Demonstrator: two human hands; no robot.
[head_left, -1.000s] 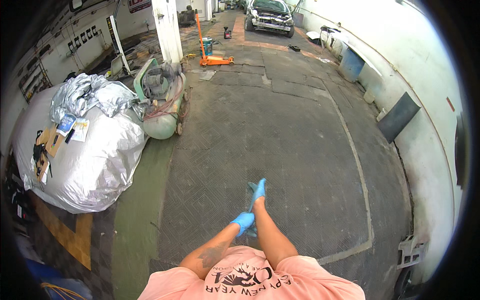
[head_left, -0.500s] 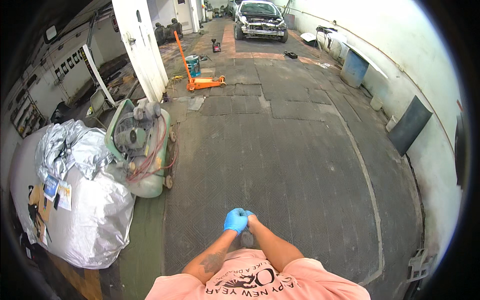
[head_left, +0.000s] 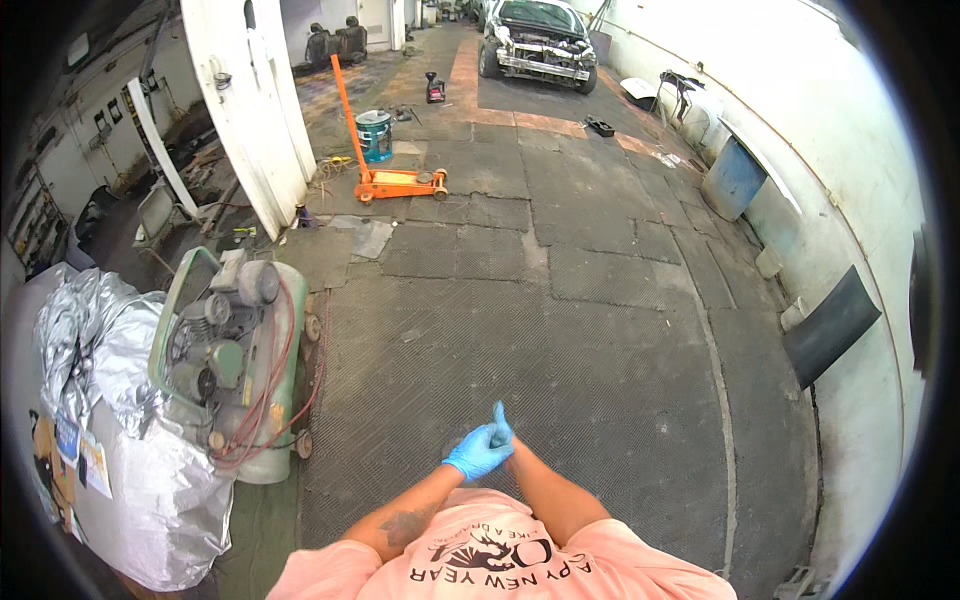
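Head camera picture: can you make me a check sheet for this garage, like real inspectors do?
Surface: dark floor, textured, patchy farther off.
Things: blue gloves, both worn.
Clutter: orange jack, teal bucket; crumpled silver cover at left.
Hands: left hand against right hand, in front of the pink shirt; whether either grips is unclear.
Cables: red hose or cable draped over the green compressor.
Surroundings: car with exposed front ahead; white post left; black panel leaning on the white wall right.
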